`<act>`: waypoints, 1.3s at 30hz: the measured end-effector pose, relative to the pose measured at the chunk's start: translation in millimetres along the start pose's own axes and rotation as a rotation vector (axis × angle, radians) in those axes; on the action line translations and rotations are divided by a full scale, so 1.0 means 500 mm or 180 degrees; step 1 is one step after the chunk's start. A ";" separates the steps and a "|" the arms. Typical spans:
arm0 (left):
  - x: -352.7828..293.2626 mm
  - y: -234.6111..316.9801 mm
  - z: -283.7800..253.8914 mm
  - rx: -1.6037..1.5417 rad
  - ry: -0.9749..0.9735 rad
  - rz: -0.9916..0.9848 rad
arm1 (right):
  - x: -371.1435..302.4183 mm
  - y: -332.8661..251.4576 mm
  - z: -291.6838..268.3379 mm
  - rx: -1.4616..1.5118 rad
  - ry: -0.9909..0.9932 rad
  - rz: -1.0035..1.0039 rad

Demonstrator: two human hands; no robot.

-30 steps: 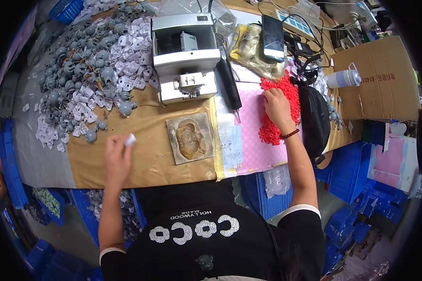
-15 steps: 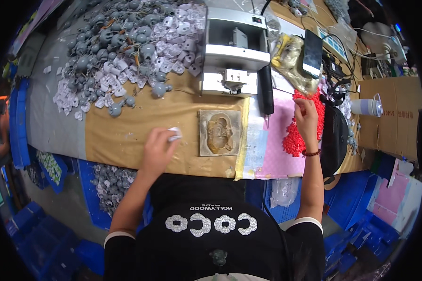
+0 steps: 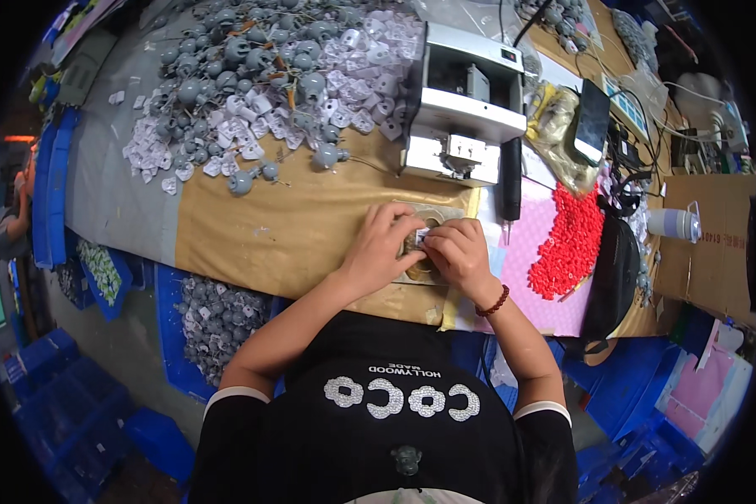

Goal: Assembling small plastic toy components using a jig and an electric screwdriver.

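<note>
Both my hands meet over a square metal mould block [image 3: 420,274] with a brown hollow in its middle. My left hand [image 3: 385,247] has its fingers closed round a small white plastic piece [image 3: 422,237], most of which they cover. Close against it, my right hand [image 3: 460,252] is pinched, with its fingertips at the same piece. Whatever small part the right fingertips hold is hidden. To the right, a heap of small red pieces [image 3: 567,244] lies on a pink sheet.
Behind my hands stands a silver machine [image 3: 470,109] with a black-handled screwdriver-like tool [image 3: 511,181] beside it. Grey round parts [image 3: 252,59] and white pieces [image 3: 370,76] are piled at the far left. A black bag [image 3: 615,277] and a cup [image 3: 674,223] are at the right.
My right hand has left the red heap and come left to the mould block. My left hand has carried the white piece right to meet it. The view has shifted slightly.
</note>
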State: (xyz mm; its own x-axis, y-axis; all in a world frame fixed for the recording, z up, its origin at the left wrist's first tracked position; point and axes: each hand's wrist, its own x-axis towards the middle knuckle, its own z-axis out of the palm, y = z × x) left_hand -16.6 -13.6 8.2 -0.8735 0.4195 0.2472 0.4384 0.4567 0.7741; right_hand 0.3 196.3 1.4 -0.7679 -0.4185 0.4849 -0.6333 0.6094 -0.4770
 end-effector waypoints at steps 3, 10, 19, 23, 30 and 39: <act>-0.021 -0.052 -0.038 0.0317 0.0364 -0.0296 | -0.009 0.002 0.012 -0.0283 -0.0090 -0.0149; 0.033 -0.147 -0.094 0.0800 0.1231 -0.0866 | -0.017 -0.013 0.006 -0.0452 -0.0298 0.0011; 0.104 -0.194 -0.107 0.0418 0.1372 -0.1409 | -0.012 -0.019 -0.018 0.0719 0.0271 0.0866; 0.093 -0.097 -0.167 0.0247 0.1964 -0.0646 | -0.005 -0.003 -0.041 0.0738 0.0619 0.0999; 0.071 0.062 -0.292 -0.0575 0.2179 0.0938 | 0.013 0.000 -0.056 0.1038 0.0828 0.1171; 0.108 -0.061 -0.310 0.0466 0.1435 -0.0405 | 0.028 -0.023 -0.047 0.1065 0.0802 0.1051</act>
State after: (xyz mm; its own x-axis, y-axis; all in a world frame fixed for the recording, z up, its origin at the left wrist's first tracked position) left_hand -110.3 -126.6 88.4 -0.9126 -0.0133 0.4086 0.3192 0.6013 0.7325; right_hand -1.2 199.3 30.9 -0.9108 -0.0410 0.4109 -0.3895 0.4159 -0.8218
